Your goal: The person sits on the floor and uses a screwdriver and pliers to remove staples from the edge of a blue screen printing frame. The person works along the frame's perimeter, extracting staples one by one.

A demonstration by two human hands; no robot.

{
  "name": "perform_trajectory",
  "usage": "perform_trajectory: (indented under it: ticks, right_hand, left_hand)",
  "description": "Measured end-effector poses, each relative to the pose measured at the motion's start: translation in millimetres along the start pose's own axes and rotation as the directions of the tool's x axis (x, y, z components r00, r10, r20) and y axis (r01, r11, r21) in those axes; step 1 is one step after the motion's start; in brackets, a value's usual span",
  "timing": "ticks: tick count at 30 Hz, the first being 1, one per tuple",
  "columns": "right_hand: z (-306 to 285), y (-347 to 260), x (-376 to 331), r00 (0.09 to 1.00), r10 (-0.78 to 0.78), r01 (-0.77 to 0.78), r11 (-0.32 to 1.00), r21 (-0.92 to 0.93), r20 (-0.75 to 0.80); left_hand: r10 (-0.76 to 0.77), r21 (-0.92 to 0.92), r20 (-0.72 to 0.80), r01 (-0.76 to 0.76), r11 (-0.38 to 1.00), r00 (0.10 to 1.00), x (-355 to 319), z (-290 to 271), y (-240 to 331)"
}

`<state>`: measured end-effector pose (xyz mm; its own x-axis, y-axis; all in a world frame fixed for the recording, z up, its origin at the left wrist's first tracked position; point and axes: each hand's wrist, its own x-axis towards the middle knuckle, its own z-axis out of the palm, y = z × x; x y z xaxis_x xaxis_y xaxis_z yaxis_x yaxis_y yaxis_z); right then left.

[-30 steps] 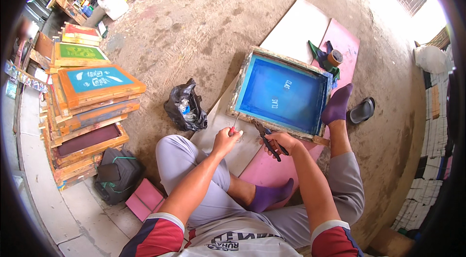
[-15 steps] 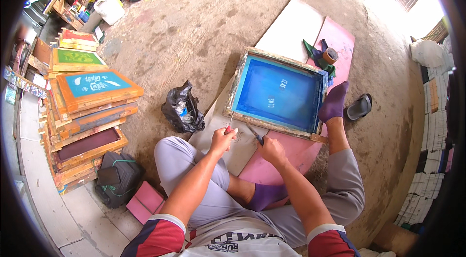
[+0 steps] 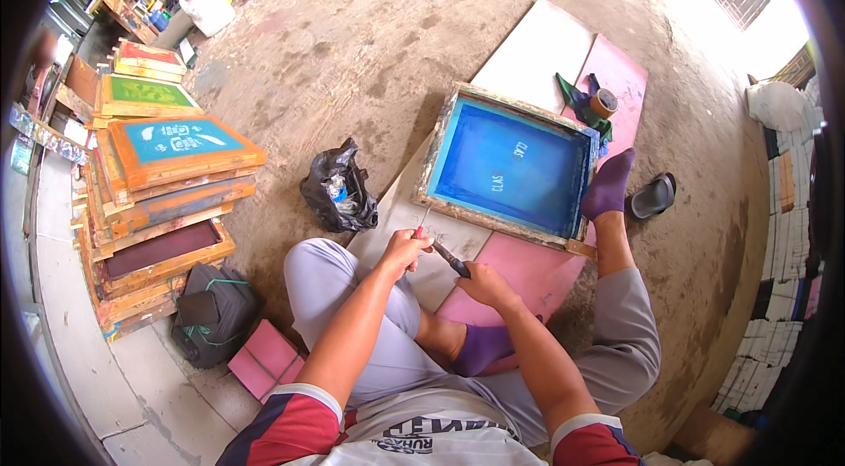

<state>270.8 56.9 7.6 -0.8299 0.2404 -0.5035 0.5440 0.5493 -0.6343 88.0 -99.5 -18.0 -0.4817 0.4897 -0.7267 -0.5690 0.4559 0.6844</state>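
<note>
The left hand (image 3: 405, 250) is clenched on a thin red-handled tool (image 3: 422, 224), tip near the wooden frame's near left corner; the right hand (image 3: 486, 283) grips a dark-handled tool (image 3: 450, 258) that crosses toward the left one. The blue screen frame (image 3: 513, 165) lies flat on white and pink boards (image 3: 537, 52), mesh seemingly whole, so work looks early. Bare concrete floor (image 3: 370, 35) gives room ahead and left; a black bag (image 3: 337, 189) and stacked frames (image 3: 158, 193) crowd the left, a purple-socked foot (image 3: 607, 184) touches the frame's right.

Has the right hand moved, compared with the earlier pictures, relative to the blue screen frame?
Yes. The right hand has drawn back from the near edge of the blue screen frame, toward the person's body, and now lies over the pink board.
</note>
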Motion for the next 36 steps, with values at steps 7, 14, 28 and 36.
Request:
perform_trajectory:
  ticks: [7, 14, 28, 36]
  right_hand:
    - [4, 19, 17, 0.973, 0.005, -0.106, 0.897, 0.429, 0.231]
    - [-19, 6, 34, 0.941, 0.113, -0.314, 0.649, 0.693, 0.320]
    - [-46, 5, 59, 0.909, 0.221, -0.396, 0.719, 0.571, 0.352]
    - [-24, -17, 49, 0.959, 0.247, -0.249, 0.969, 0.006, -0.137]
  left_hand:
    - [0.077, 0.077, -0.083, -0.071, 0.994, 0.994, 5, -1, -7]
    - [0.302, 0.443, -0.234, -0.175, 0.879, 0.924, 12, -1, -16]
    - [0.299, 0.526, -0.229, -0.141, 0.839, 0.926, 5, 7, -3]
    - [0.267, 0.479, -0.235, -0.128, 0.869, 0.935, 8, 6, -6]
